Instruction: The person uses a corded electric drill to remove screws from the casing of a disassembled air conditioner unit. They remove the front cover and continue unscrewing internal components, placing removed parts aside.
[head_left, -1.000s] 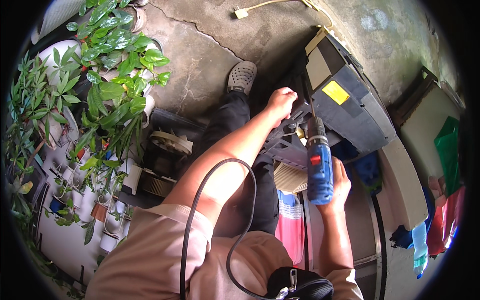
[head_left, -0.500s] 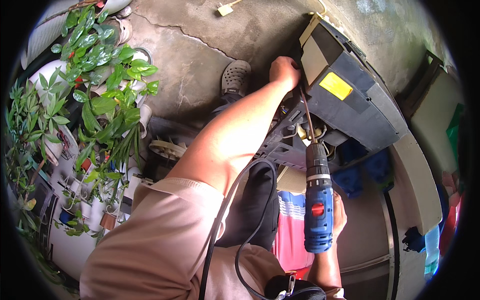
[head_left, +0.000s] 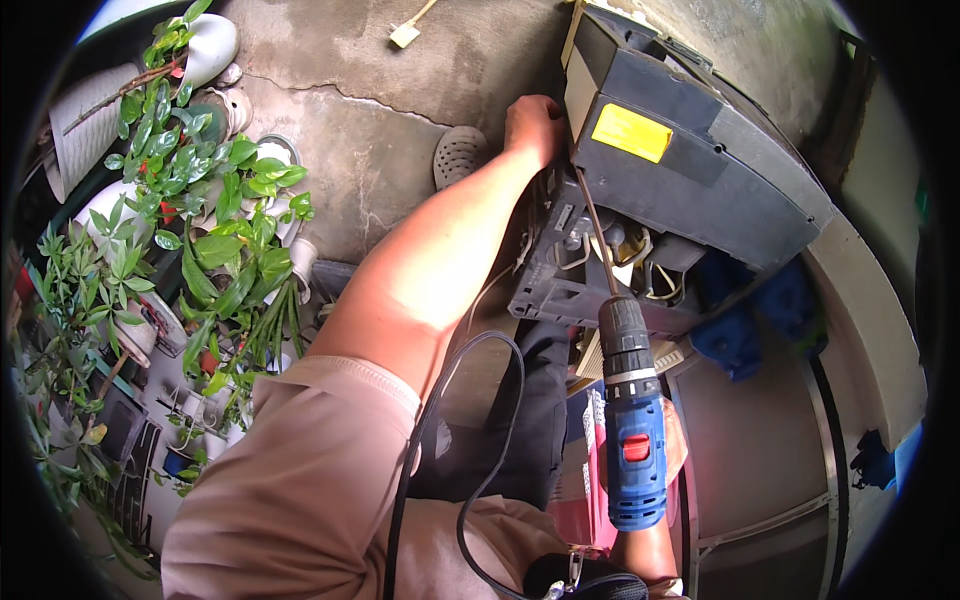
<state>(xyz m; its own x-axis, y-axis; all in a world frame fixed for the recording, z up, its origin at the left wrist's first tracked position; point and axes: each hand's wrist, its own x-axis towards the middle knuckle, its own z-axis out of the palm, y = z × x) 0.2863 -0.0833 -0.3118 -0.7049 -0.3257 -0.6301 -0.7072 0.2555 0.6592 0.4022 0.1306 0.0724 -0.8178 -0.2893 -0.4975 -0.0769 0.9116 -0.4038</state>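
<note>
My right hand [head_left: 674,442] is wrapped round the handle of a blue and black power drill [head_left: 634,425]. A long thin screwdriver bit [head_left: 596,228] runs from its chuck up to the lower corner edge of a dark grey appliance housing [head_left: 690,165]; the exact spot the tip meets is too small to tell. At the left edge of that housing my left hand [head_left: 535,130] is closed with curled fingers, and the fingertips are partly hidden. Under the housing, an opening shows wires [head_left: 650,250] and a dark slotted frame [head_left: 550,260].
Potted plants [head_left: 215,245] crowd the left side. A shoe [head_left: 459,155] rests on the cracked concrete floor [head_left: 370,120]. A cream plug [head_left: 405,36] lies at the top. Blue cloth [head_left: 725,345] sits below the housing. A black cord [head_left: 455,365] loops in front of my body.
The view has shifted, so the housing and my left hand appear farther left and higher. The drill has tilted slightly, its bit still reaching the housing's lower edge. Both hands keep their grip.
</note>
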